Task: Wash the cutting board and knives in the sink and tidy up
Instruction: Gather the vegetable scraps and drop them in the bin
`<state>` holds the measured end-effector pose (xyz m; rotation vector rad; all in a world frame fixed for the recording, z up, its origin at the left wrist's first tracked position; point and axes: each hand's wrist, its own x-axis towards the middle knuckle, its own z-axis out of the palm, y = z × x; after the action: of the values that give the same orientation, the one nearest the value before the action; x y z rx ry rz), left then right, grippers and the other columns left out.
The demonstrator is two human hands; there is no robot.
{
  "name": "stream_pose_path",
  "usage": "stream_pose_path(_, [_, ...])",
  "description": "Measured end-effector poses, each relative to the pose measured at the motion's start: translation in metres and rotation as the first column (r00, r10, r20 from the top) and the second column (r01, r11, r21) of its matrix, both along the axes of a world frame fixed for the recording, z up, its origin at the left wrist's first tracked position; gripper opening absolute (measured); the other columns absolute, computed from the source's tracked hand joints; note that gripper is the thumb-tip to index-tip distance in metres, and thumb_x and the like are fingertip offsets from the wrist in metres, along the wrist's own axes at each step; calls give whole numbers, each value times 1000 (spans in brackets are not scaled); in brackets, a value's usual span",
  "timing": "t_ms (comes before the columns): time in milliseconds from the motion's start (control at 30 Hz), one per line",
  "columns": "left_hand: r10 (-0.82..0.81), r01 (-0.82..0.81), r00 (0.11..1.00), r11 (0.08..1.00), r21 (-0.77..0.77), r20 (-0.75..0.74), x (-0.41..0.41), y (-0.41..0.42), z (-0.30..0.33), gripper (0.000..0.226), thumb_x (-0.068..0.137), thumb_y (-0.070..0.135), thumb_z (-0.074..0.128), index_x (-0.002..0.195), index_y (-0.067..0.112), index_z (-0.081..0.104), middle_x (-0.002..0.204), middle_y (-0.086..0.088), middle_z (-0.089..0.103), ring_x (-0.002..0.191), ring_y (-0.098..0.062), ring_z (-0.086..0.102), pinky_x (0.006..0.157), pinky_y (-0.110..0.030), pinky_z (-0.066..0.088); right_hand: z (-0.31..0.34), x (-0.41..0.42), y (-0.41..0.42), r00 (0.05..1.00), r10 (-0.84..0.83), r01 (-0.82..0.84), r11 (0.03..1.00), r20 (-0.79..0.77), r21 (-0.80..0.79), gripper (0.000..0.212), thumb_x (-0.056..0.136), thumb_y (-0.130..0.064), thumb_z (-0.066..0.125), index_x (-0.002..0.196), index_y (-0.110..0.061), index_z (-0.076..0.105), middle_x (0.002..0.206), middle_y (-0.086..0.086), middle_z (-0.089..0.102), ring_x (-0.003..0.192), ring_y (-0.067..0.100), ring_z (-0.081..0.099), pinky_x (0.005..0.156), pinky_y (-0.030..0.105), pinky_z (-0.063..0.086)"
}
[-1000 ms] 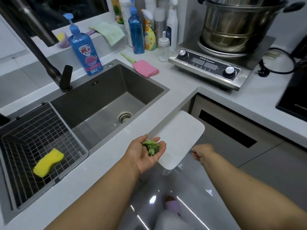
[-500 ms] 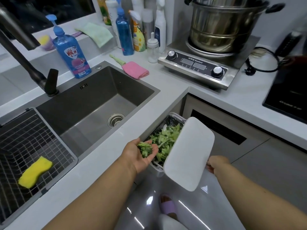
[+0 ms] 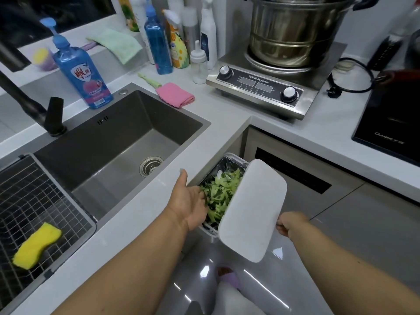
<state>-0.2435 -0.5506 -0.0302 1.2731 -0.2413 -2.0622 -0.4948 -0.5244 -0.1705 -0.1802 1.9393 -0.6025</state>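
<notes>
Since half a second ago, the left hand (image 3: pixel 189 201) has emptied, palm open and fingers dipped among green vegetable scraps (image 3: pixel 219 193) in the bin (image 3: pixel 223 159). Right hand (image 3: pixel 287 225) grips the tilted white cutting board (image 3: pixel 253 210) by its near edge; fingers and knives are hidden. Left of the hands lie the sink (image 3: pixel 109 142) and yellow sponge (image 3: pixel 36 245).

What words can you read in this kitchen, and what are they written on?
"Royalstar": on the front panel of the silver induction cooker, after some characters too small to read.
"OAIRETS", roughly, seen upside down: on the black cooktop; the letters are blurred, so the spelling is unsure.
Big white characters on the blue dish soap bottle: too blurred to read, and so is the small print under them.
Labels on the bottles at the back: too small to read.
</notes>
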Motion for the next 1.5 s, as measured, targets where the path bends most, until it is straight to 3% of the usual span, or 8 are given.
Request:
stream_pose_path(133, [1, -1, 999, 1000, -13, 38, -1, 5, 7, 81, 95, 64, 15, 151, 9, -5, 159, -14, 10, 146, -26, 11, 116, -45, 7, 0, -1, 0, 999, 51, -51, 999, -12, 20, 37, 88, 15, 35, 56, -3, 43, 55, 8, 44, 46, 19, 33, 31, 12, 31])
stream_pose_path(267, [25, -22, 997, 999, -43, 77, -1, 4, 8, 62, 100, 35, 23, 152, 9, 3, 156, -15, 23, 145, -25, 18, 116, -42, 11, 3, 1, -3, 995, 99, -98, 994, -23, 39, 34, 86, 16, 38, 58, -1, 46, 56, 9, 46, 46, 19, 34, 33, 14, 34])
stream_pose_path(400, [43, -34, 991, 997, -67, 128, 1, 0, -3, 42, 97, 7, 30, 138, 2, 35, 143, -13, 42, 133, -25, 35, 109, -39, 22, 8, 3, -5, 992, 122, -120, 992, -36, 36, 34, 84, 17, 39, 56, -2, 45, 56, 8, 46, 46, 19, 34, 38, 19, 36])
stream_pose_path(467, [57, -43, 987, 994, -97, 149, 4, -1, -8, 53, 94, -5, 30, 146, 3, 24, 139, -14, 49, 134, -25, 38, 114, -43, 17, 10, 4, -5, 992, 124, -123, 992, -32, 30, 34, 83, 17, 39, 56, -3, 44, 56, 9, 45, 46, 19, 34, 37, 18, 35])
stream_pose_path(1000, [223, -223, 975, 971, -86, -4, 37, 3, -1, 26, 94, 9, 47, 116, 7, 59, 116, -16, 67, 102, -28, 66, 87, -40, 52, 44, 55, -20, 990, 129, -115, 971, 55, -210, 25, 84, 11, 55, 63, -2, 58, 62, 9, 56, 54, 17, 48, 37, 14, 44])
stream_pose_path(1133, [206, -206, 978, 976, -73, -8, 44, 7, -3, 27, 93, 13, 48, 116, 7, 60, 119, -15, 66, 101, -27, 67, 86, -40, 52, 41, 66, -30, 984, 181, -178, 967, 1, -182, 27, 85, 10, 56, 61, -2, 55, 62, 9, 53, 52, 16, 46, 36, 16, 41])
stream_pose_path(1267, [190, -191, 982, 980, -54, -8, 48, 8, -5, 33, 94, 23, 47, 119, 7, 59, 120, -15, 65, 104, -29, 65, 88, -41, 51, 38, 67, -34, 961, 262, -271, 955, -87, -119, 28, 82, 8, 57, 59, -6, 52, 61, 10, 49, 51, 19, 40, 53, 27, 37])
stream_pose_path(1500, [180, -180, 984, 982, -59, -15, 56, 5, -3, 41, 95, 33, 47, 123, 5, 57, 121, -17, 64, 111, -30, 61, 89, -43, 50, 44, 68, -41, 932, 281, -299, 953, -227, -49, 16, 57, 3, 57, 46, -7, 51, 53, 11, 54, 54, 26, 51, 53, 26, 41])
